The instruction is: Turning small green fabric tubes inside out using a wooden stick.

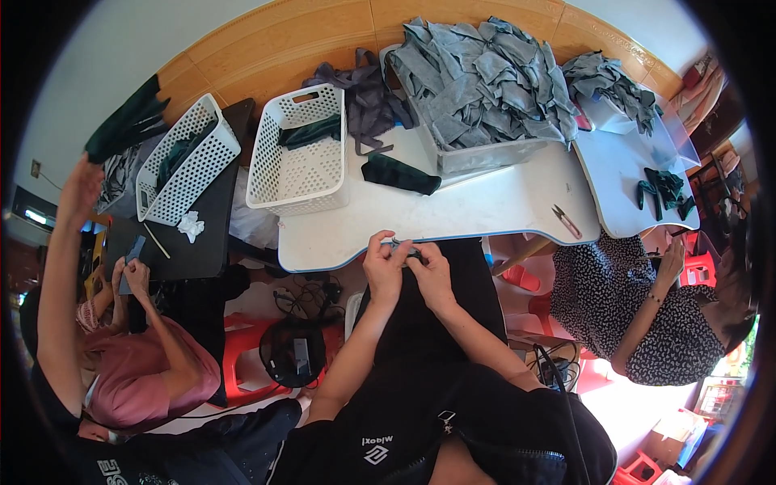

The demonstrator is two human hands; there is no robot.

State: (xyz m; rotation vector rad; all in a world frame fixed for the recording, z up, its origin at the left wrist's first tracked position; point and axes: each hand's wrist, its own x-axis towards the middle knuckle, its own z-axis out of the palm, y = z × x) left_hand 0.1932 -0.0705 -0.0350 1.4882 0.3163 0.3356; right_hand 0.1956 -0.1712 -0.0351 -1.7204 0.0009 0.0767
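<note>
My left hand (384,265) and my right hand (432,276) meet at the front edge of the white table, over my lap. Thumbs and fingertips of both are pinched together on a small piece of dark cloth (415,254), mostly hidden by the fingers. Beyond them on the tabletop lies a folded dark green velvet piece (401,174), touched by neither hand. To the right rest thread snips (567,221) with dark handles.
A grey bin (485,158) heaped with grey-green cloth strips stands at the back. Left of it sits a white perforated basket (335,186). People work on both sides; at the left a raised arm (61,267) holds dark green strips. A fan (293,352) stands on the left below the table.
</note>
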